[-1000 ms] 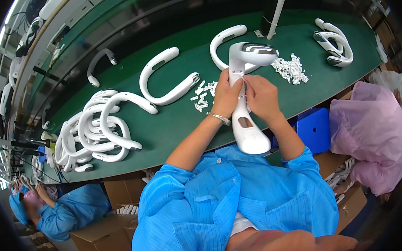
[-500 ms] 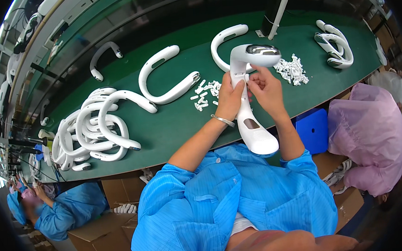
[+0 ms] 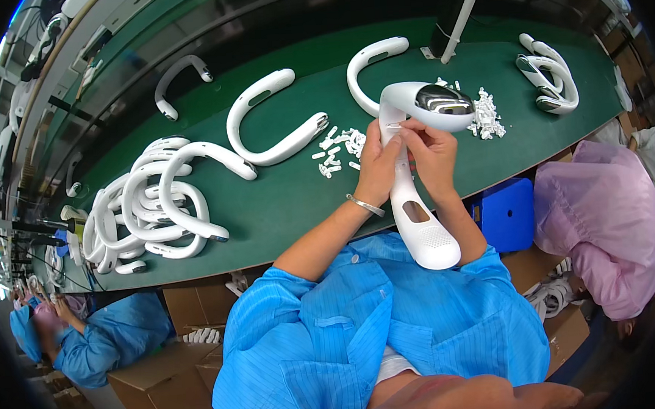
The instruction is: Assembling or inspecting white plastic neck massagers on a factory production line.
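A white, curved neck fan [image 3: 426, 237] with a shiny dark oval at its far end is held up over the bench edge. My left hand [image 3: 377, 169] is wrapped round its middle, thumb on top near a small slot. My right hand [image 3: 432, 155] is closed in a pinch against the fan beside that slot; whatever is between the fingertips is too small to make out. Small white plastic pieces [image 3: 351, 142] lie on the bench just left of the fan. A second heap of small white pieces [image 3: 486, 115] lies to its right.
Several white neck fans [image 3: 163, 187] are heaped at left on the green bench [image 3: 282, 208]. Single fans [image 3: 240, 123] lie farther back, and a couple [image 3: 554, 75] lie at far right. A blue bin [image 3: 504, 215] and a person in pink [image 3: 600, 216] are at right.
The neck fan has tilted, turning its shiny end nearer and to the right. My right hand's fingers have drawn together and moved slightly left against the slot. My left hand keeps its grip.
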Tool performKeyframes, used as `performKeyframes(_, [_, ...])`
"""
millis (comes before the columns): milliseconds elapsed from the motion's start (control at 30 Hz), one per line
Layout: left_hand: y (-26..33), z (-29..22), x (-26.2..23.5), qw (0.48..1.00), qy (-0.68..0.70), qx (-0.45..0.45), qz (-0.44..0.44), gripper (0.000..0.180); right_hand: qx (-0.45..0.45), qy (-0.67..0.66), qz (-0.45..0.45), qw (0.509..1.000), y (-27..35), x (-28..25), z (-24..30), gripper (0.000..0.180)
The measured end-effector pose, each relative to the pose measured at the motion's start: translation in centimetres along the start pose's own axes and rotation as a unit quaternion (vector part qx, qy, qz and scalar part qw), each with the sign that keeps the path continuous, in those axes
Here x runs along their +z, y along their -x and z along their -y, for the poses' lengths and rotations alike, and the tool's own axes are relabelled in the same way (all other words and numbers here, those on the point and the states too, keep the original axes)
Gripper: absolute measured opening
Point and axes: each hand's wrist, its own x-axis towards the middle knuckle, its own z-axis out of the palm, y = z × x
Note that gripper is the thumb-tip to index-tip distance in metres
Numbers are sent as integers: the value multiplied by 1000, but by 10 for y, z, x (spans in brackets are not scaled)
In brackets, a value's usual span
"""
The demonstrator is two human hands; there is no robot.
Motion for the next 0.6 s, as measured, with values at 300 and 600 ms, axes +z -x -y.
performKeyframes(300, [4,-2,0,997,-56,52,9,27,-116,63,53,990,-2,-15,6,35])
performKeyframes(600, [0,-9,-11,954,-253,160,-20,22,24,-93,58,994,-5,-11,-30,23])
